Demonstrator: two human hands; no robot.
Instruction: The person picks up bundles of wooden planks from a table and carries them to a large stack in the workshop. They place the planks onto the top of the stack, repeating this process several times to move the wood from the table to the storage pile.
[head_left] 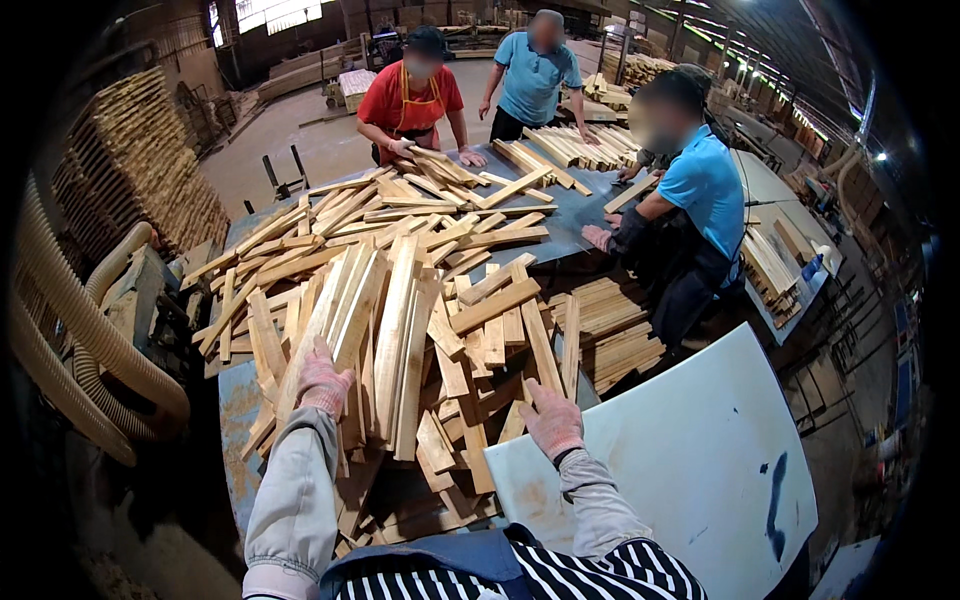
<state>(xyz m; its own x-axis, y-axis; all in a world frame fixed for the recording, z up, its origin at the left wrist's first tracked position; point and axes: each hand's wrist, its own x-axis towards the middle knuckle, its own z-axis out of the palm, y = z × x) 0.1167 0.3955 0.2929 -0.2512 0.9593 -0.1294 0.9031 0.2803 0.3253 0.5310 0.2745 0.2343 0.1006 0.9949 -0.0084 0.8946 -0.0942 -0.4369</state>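
Observation:
My left hand [325, 382], in a pinkish work glove, grips the near left side of a bundle of pale wooden strips [350, 318]. These strips lie slanted, side by side, on top of a large loose pile. To the right, my right hand [553, 422], gloved alike, has its fingers bent over the end of a short wooden strip [515, 418] at the pile's near right edge. Its fingertips are partly hidden against the wood. More strips, such as a long upright group [405, 350], lie between my two hands at different angles.
A pale blue-white panel [680, 455] lies right of my right hand. Across the metal table [575, 215] stand a person in red [410, 105] and two in blue, handling strips. Stacked strips [615, 330] sit lower right of the pile. Ribbed hoses [120, 370] curve at left.

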